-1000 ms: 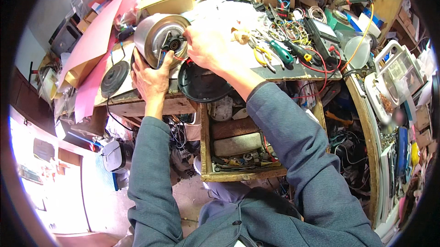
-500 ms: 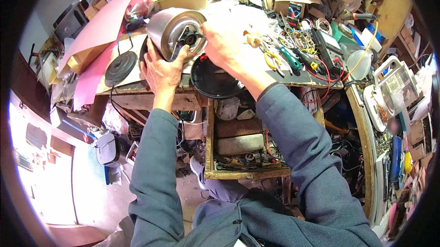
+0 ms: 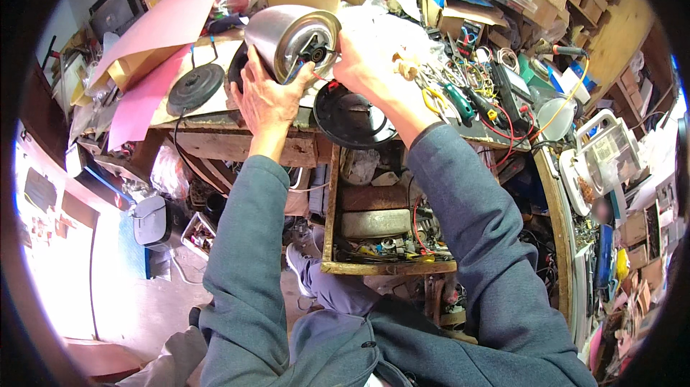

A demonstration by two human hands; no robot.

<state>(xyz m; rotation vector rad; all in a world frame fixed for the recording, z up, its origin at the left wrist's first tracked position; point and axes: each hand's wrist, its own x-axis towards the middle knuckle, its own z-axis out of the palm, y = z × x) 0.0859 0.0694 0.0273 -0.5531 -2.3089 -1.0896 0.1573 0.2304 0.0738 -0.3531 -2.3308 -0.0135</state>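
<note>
The silver, rounded metal vessel (image 3: 267, 29) lies on its side on the wooden tabletop (image 3: 228, 51), its base and black round plastic connector (image 3: 317, 53) facing the wearer. The left hand (image 3: 269, 102) has its grip partly open around the vessel's left side, thumb at the base. The right hand (image 3: 357, 62) is bent at the base's right edge; its grip's closure and contents cannot be determined. A black round plastic cover (image 3: 345, 125) sits below the right wrist.
</note>
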